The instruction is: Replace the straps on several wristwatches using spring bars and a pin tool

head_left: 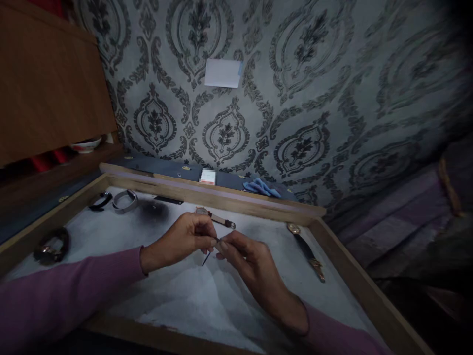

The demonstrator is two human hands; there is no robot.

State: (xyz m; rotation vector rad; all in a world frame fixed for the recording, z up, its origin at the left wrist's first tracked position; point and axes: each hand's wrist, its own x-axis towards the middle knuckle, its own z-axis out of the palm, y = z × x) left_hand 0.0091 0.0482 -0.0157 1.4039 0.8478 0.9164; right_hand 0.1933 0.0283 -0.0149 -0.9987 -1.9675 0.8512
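Note:
Over the middle of a wooden-framed white tray (177, 291), my left hand (186, 239) and my right hand (251, 261) meet at the fingertips. Both are closed in a pinch on a small, thin dark piece (206, 259); one narrow end sticks out below the fingers. Its kind is hard to make out, since the fingers cover most of it. Just behind my hands lies a wristwatch with a brown and tan strap (218, 218). To the right of my right hand rests a gold-cased watch with a dark strap (305, 249).
On the tray's left are a large dark watch (51, 246), a black-strapped watch (100, 201) and a grey band (124, 202). A flat black strip (168, 199) lies near the back rail. Beyond it sit a small box (208, 176) and a blue cloth (261, 187).

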